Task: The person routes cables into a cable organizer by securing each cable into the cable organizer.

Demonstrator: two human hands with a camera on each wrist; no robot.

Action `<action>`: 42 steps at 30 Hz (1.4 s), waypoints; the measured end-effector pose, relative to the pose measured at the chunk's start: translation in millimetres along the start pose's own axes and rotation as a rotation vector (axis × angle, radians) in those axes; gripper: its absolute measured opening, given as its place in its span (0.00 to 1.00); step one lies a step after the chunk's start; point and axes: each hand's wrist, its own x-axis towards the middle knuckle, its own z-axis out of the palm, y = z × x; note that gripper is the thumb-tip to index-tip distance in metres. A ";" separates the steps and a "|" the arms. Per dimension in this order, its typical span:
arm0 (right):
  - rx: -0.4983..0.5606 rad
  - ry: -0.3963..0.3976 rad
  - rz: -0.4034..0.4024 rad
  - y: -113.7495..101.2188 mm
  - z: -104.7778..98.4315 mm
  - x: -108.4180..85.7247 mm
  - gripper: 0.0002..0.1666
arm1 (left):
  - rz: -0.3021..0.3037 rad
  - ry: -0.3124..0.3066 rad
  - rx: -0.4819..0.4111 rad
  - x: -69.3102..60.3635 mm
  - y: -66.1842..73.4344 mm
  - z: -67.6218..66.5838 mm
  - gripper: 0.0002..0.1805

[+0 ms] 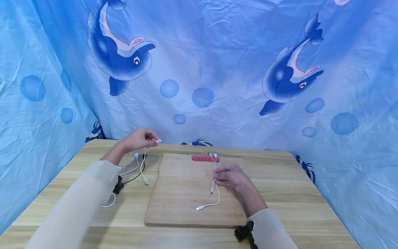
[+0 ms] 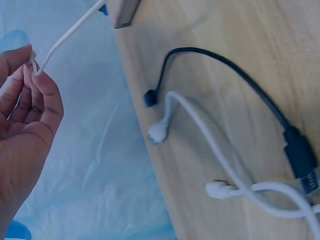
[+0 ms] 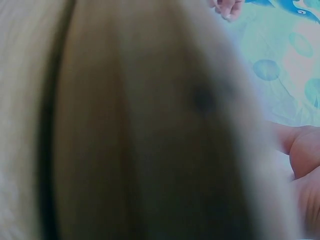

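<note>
My left hand (image 1: 140,139) is raised above the back left of the table. Thumb and fingers pinch one end of a short white USB cable (image 1: 142,169), whose other end hangs down. In the left wrist view that hand (image 2: 30,112) shows curled fingers at the cable. On a wooden board (image 1: 177,193), a red cable holder (image 1: 199,158) lies near the back edge. Two white charging cables (image 1: 218,197) run from its right end toward the front. Over them, my right hand (image 1: 231,178) grips a cable between thumb and fingertips; which one is unclear.
Left of the board lie a black USB cable (image 2: 225,60) and white cables (image 2: 200,130), partly behind the left forearm. The wooden table (image 1: 295,207) extends right of the board. A blue dolphin-print curtain (image 1: 217,52) hangs behind. Blurred wood (image 3: 150,125) fills most of the right wrist view.
</note>
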 end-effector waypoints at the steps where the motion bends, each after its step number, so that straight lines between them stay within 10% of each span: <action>1: -0.004 0.002 -0.001 -0.3 0.0 -0.3 0.18 | 0.003 -0.002 0.000 -0.2 1.8 -1.4 0.12; 23: -0.127 0.087 -0.042 -17.5 5.7 -4.1 0.13 | 0.087 -0.010 0.060 4.7 60.2 -17.9 0.13; 42: -0.182 -0.002 -0.140 -49.8 44.4 -2.3 0.19 | 0.218 0.015 -0.082 30.8 107.5 35.8 0.10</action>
